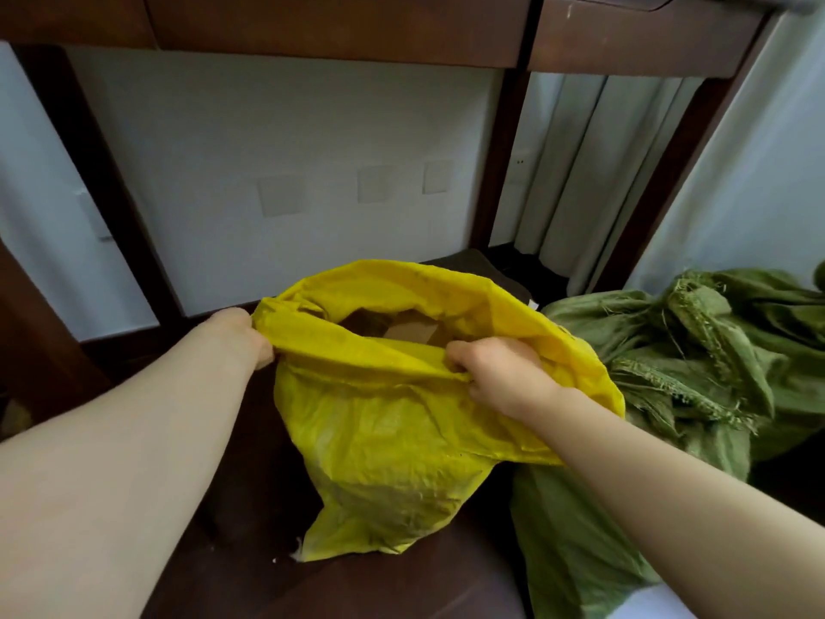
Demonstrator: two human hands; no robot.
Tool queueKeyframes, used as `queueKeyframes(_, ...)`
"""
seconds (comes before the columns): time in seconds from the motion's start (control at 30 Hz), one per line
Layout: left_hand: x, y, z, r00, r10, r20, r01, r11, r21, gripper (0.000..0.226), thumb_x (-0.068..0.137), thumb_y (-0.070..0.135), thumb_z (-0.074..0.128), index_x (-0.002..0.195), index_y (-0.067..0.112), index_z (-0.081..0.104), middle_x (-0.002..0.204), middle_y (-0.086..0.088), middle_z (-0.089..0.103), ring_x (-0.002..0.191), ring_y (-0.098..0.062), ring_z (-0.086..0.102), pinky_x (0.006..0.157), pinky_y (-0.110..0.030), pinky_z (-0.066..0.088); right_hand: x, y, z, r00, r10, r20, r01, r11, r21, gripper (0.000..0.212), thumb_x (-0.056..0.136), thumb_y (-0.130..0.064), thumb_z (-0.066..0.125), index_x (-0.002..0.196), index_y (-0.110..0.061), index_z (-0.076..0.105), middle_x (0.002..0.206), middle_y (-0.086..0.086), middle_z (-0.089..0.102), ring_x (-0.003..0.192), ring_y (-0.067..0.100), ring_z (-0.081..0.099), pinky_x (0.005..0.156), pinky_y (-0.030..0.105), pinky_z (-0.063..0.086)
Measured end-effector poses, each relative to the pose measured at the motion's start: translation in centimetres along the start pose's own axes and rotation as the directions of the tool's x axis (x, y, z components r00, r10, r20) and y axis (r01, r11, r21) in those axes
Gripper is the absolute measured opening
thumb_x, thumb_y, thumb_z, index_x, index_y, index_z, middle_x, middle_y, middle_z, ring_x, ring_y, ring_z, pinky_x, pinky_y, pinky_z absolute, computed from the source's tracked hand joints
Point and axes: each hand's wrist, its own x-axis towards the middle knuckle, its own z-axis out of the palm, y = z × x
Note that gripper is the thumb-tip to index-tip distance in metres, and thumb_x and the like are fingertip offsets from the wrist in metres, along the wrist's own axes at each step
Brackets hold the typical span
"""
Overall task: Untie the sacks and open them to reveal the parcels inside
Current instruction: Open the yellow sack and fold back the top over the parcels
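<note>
A yellow woven sack [393, 440] stands upright on the dark floor in the middle of the view, its mouth spread wide. Inside the opening a brown cardboard parcel [408, 330] shows. My left hand [250, 335] grips the sack's rim at its left side. My right hand [500, 370] clutches the near edge of the rim, bunching the fabric. To the right lies a green woven sack [696, 359] with frayed edges, crumpled and partly open; nothing inside it is visible.
A dark wooden table frame [339, 33] spans the top, its legs [500, 158] standing behind the sacks. A white wall panel [277, 172] is behind, pale curtains [593, 172] at the back right. Dark wooden floor [402, 587] lies in front.
</note>
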Motion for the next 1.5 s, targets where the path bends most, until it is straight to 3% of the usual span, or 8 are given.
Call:
queueKeyframes(0.1,5.8,-0.4,2.4,1.000,-0.015,-0.026,0.008,0.965,-0.263,0.054,0.064,0.052,0.072,0.098,0.012,0.062,0.120,0.000,0.063,0.103,-0.018,0.059,0.096,-0.034,0.047,-0.4,0.1,1.2,0.997,-0.004,-0.071,0.001,0.999,-0.044,0.019,0.082,-0.009,0.050,0.099,-0.017,0.050,0.096,0.007,0.062,0.091,0.030,0.059,0.047,0.029,0.026)
queueKeyframes(0.23,-2.3,-0.2,4.8,0.975,0.022,-0.219,-0.018,1.000,0.020,0.123,0.047,0.073,0.074,0.142,0.011,0.027,0.143,-0.012,0.032,0.129,-0.032,0.036,0.108,-0.042,0.031,0.4,-0.2,0.9,0.956,-0.110,-0.273,0.076,0.988,-0.133,0.027,0.065,-0.012,0.067,0.090,-0.012,0.057,0.087,0.005,0.062,0.075,0.029,0.063,0.043,0.025,0.024)
queueKeyframes(0.37,-4.7,-3.3,7.0,0.991,-0.117,-0.060,0.096,0.955,-0.281,0.075,0.072,0.047,0.070,0.128,0.005,0.043,0.129,-0.010,0.051,0.114,-0.031,0.050,0.098,-0.043,0.041,0.8,-0.6,0.7,0.816,-0.330,-0.474,0.219,0.936,-0.275,0.035,0.074,-0.050,0.053,0.075,-0.017,0.063,0.074,0.003,0.062,0.073,0.026,0.061,0.069,0.036,0.034)
queueKeyframes(0.5,-3.9,-2.4,6.6,0.946,-0.311,0.096,0.317,0.817,-0.482,0.044,0.088,0.017,0.053,0.131,0.014,0.047,0.135,-0.012,0.049,0.120,-0.038,0.048,0.100,-0.059,0.036,0.5,0.2,-0.2,0.814,0.127,-0.566,-0.224,0.969,-0.104,0.061,0.086,-0.062,0.035,0.127,-0.022,0.056,0.141,0.016,0.046,0.136,0.037,0.034,0.106,0.051,0.015)
queueKeyframes(0.67,-3.5,-1.7,6.3,0.897,-0.384,0.219,0.440,0.732,-0.520,0.062,0.091,0.051,0.047,0.143,0.021,0.035,0.148,-0.005,0.035,0.133,-0.031,0.038,0.107,-0.053,0.028,0.1,3.2,0.2,0.672,0.725,0.147,-0.720,0.594,0.359,0.133,0.060,-0.062,0.075,0.147,-0.028,-0.020,0.155,0.014,-0.023,0.144,0.042,0.000,0.108,0.064,0.019)
queueKeyframes(0.9,-4.1,-1.2,5.1,0.914,-0.332,0.234,0.406,0.762,-0.505,0.052,0.099,0.040,0.035,0.142,0.011,0.035,0.147,-0.005,0.036,0.133,-0.022,0.037,0.108,-0.036,0.029,-0.9,4.0,2.4,0.446,0.479,0.756,-0.888,0.132,0.441,0.105,0.074,-0.045,0.074,0.148,-0.009,0.009,0.145,0.026,0.032,0.121,0.048,0.046,0.095,0.056,0.046)
queueKeyframes(1.17,0.6,-1.7,1.1,0.843,-0.419,0.337,0.535,0.579,-0.616,0.045,0.097,0.039,0.033,0.131,0.016,0.052,0.133,-0.011,0.053,0.118,-0.033,0.053,0.075,-0.060,0.042,-2.1,6.7,0.4,0.819,0.161,0.550,-0.173,-0.845,0.506,0.040,0.094,-0.024,0.037,0.122,0.001,0.051,0.117,0.027,0.063,0.108,0.044,0.061,0.090,0.075,0.030)
queueKeyframes(1.5,1.1,-3.4,1.2,0.865,-0.460,0.200,0.490,0.686,-0.538,0.028,0.094,0.036,0.044,0.104,0.016,0.061,0.104,-0.003,0.062,0.097,-0.023,0.061,0.068,-0.043,0.048,-0.7,7.7,1.1,0.612,0.352,0.708,-0.020,-0.889,0.458,0.042,0.102,-0.024,0.028,0.121,0.005,0.050,0.118,0.027,0.058,0.112,0.038,0.053,0.091,0.052,0.040)
